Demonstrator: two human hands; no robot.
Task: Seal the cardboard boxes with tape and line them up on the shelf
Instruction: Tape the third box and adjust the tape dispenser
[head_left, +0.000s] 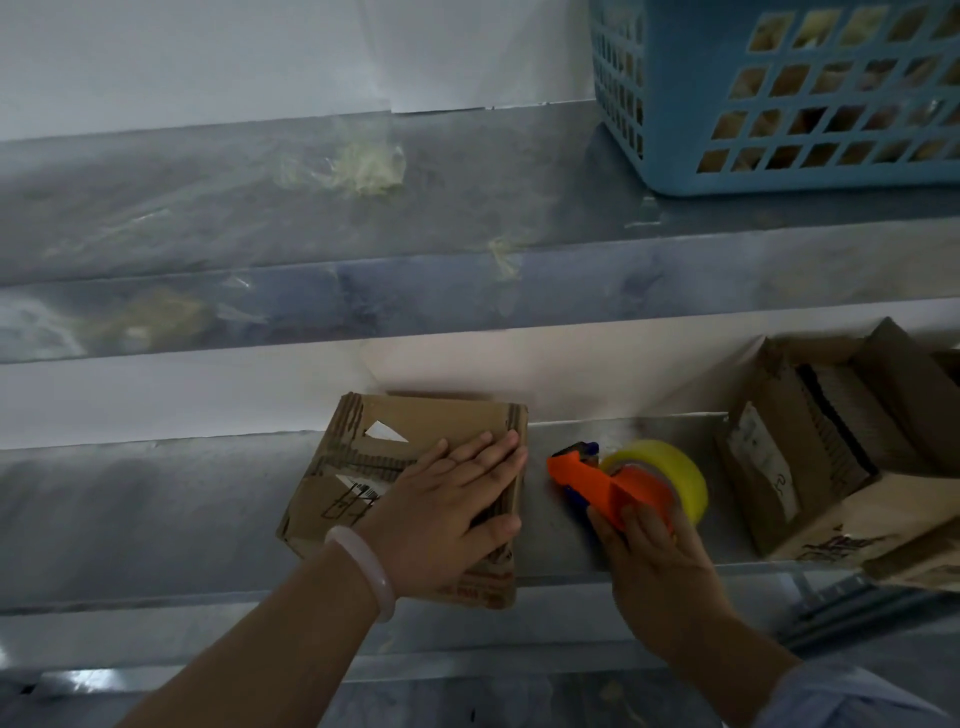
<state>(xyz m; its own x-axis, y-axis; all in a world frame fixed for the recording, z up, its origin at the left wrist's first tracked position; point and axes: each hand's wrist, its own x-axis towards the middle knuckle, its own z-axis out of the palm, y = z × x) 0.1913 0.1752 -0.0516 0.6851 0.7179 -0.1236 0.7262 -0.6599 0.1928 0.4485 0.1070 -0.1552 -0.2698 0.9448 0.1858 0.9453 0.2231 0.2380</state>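
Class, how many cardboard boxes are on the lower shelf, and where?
2. One closed box lies under the left hand; one open box sits at the right. More may hide beyond the picture's right edge.

1. No text anywhere can be read for certain.
2. Closed cardboard box (415, 431), middle: red print (480, 592) along its near edge, too blurred to read.
3. Same box, left part: white barcode sticker (363, 489) with black pen strokes beside it, illegible.
4. Open box (769, 395), right: white label (763, 462) with faint pen marks and dark print (831, 545) on the near flap, both unreadable.
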